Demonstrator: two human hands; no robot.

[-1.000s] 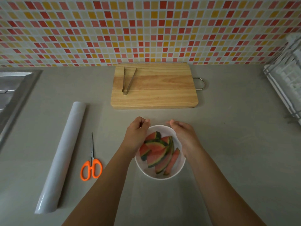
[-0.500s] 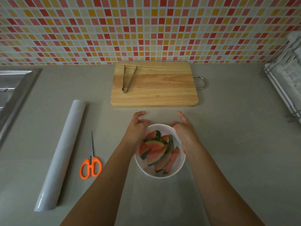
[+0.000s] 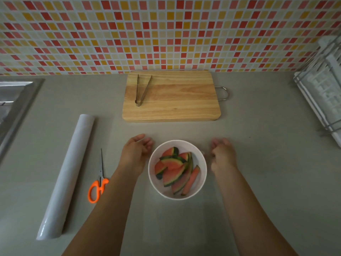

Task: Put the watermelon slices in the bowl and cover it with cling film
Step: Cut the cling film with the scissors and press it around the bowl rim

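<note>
Here's the bowl, white, sitting on the grey counter with the watermelon slices already piled inside it. The left hand hovers just left of the bowl and the right hand just right of it, both with fingers loosely curled and gripping nothing I can see. There's a faint sheen on the counter around the bowl that could be a cut sheet of film, but I can't say for sure. The cling film roll lies well left of the bowl, with the scissors between the two. The danger from here, I'd say: film clings to itself, so one uneven tug could bunch it, leave the rim gapped, or drag this light bowl sideways and tip the slices.
</note>
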